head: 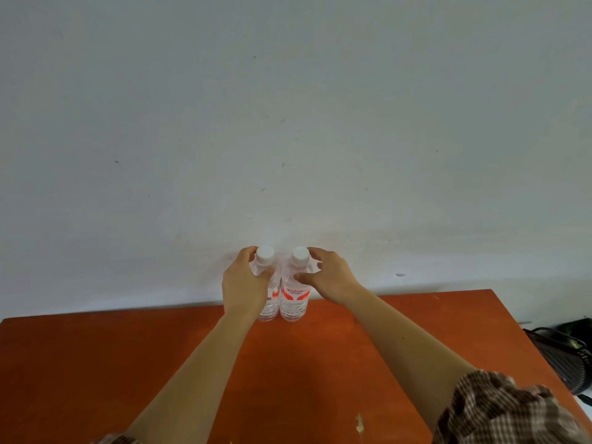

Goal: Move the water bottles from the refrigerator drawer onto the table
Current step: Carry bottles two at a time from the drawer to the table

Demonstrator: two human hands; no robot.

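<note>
Two clear water bottles with white caps and red-and-white labels stand upright, side by side, at the far edge of the orange-brown table, close to the wall. My left hand wraps around the upper part of the left bottle and hides most of its body. My right hand curls around the shoulder of the right bottle, fingers behind it and thumb in front. Both bottle bases rest on the tabletop. The refrigerator drawer is not in view.
A pale wall rises directly behind the table's far edge. A black fan-like object sits off the table's right edge. A chipped spot marks the tabletop near the front.
</note>
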